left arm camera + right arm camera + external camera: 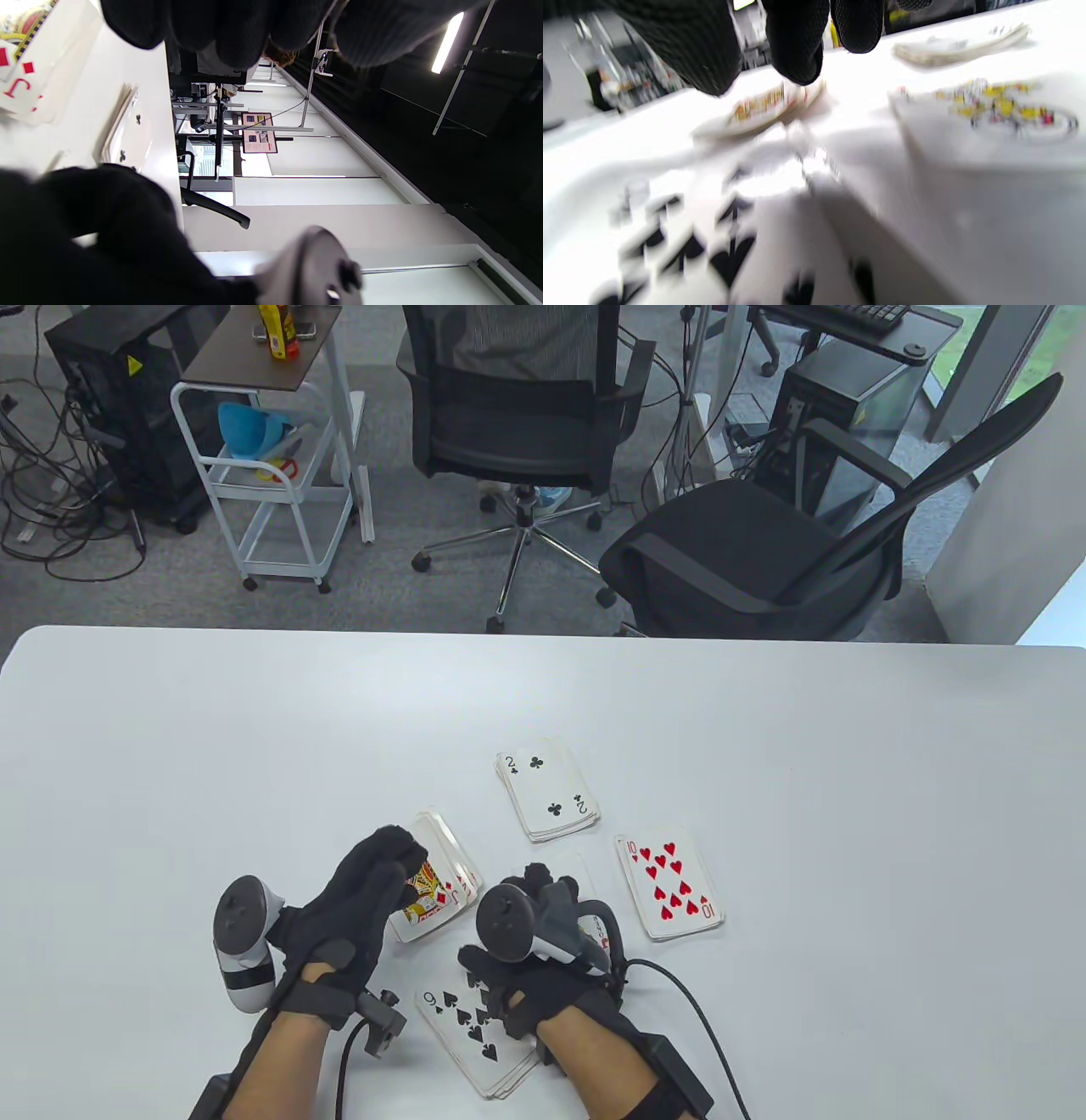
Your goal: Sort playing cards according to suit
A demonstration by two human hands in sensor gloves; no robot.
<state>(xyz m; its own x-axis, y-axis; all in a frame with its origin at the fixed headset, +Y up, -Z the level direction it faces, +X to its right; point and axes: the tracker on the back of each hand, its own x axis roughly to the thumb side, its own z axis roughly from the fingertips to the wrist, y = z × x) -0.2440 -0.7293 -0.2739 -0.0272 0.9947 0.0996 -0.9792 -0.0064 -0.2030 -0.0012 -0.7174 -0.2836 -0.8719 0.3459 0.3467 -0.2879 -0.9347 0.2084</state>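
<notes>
Four face-up piles lie on the white table [254, 746]: clubs pile [547, 789] topped by a 2, hearts pile [670, 886] topped by a 10, diamonds pile [437, 895] topped by a jack, and spades pile [471, 1031] topped by a 9. My left hand [394, 857] hovers over the diamonds pile with loosely curled fingers [237, 34] that hold nothing. The jack [25, 63] lies below them. My right hand [543, 886] hangs over a single face card [604, 940] lying between the spades and hearts piles. Its fingers [797, 51] do not touch that card [1001, 110]. The right wrist view is blurred.
Two black office chairs [526, 398] [764, 543] stand beyond the table's far edge, with a white trolley [271, 475] at the far left. A black cable [696, 1010] trails from my right wrist across the table. The table's far half holds no cards.
</notes>
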